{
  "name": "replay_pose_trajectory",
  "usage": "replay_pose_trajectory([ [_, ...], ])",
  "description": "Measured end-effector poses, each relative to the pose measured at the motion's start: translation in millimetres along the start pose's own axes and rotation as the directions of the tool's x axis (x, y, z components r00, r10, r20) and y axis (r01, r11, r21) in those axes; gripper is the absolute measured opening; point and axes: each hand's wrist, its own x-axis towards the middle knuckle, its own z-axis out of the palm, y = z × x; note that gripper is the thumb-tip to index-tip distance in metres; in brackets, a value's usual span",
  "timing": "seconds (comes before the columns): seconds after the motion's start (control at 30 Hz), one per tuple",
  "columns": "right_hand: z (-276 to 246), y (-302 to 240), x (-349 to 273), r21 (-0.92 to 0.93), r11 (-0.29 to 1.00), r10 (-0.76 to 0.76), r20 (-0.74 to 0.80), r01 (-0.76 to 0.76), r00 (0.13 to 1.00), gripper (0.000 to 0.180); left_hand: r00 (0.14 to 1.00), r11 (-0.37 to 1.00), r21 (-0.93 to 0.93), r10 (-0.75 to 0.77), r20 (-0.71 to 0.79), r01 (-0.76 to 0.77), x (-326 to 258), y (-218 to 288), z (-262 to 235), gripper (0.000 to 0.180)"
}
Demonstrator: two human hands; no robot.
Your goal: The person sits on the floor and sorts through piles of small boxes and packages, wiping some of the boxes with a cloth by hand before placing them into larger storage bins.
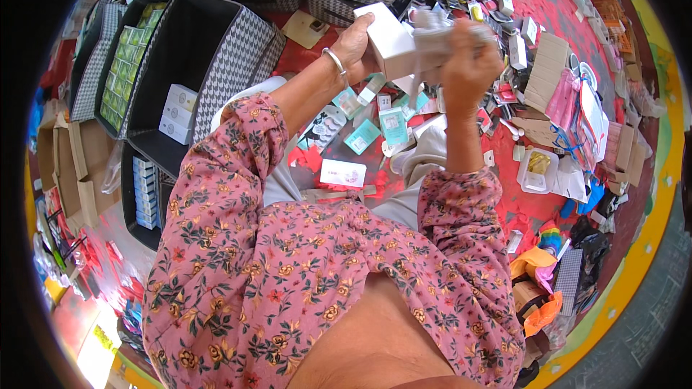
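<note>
Viewing the head camera, I find one white box (388,34) clasped in the left hand (351,49), above the red floor (497,205). The right hand (472,65), blurred, appears curled around one pale bundle (434,45) at the box's end. I judge the step as filling or emptying, direction unclear; the next move calls for steadying the box. Teal packets (362,137): several, overlapping, no firm count.

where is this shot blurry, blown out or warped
Head view: the right hand and the pale item in it are smeared, while the left hand and white box look crisper; head view: glare whites out the lower-left edge; head view: the yellow border stripe bows along the right rim, and the corners go black.
</note>
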Motion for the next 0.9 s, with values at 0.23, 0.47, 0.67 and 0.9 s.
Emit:
replay_pose_trajectory([
  [0.23,21.0,25.2,-20.1,-0.28,0.798,-0.47,0.265,0.534,0.842,0.012,0.92,0.862,-0.427,-0.103,0.379,0.272,12.5,8.7,-22.7,0.026],
  [0.47,-12.9,37.1,13.7,-0.342,0.933,0.097,-0.069,-0.115,0.993,0.02,0.999,0.937,-0.346,0.036,-0.024,-0.042,4.6,26.5,-10.6,0.031],
  [0.67,1.8,33.3,10.4,-0.149,0.961,0.271,0.311,-0.235,0.911,0.033,0.951,0.946,0.106,0.299,0.085,-0.307,-12.0,29.1,3.4,0.038],
  [0.9,2.3,3.2,3.0,-0.167,0.778,0.551,0.646,-0.606,0.529,0.054,0.871,0.921,-0.296,0.35,0.344,-0.253,-10.0,39.2,16.1,0.043],
])
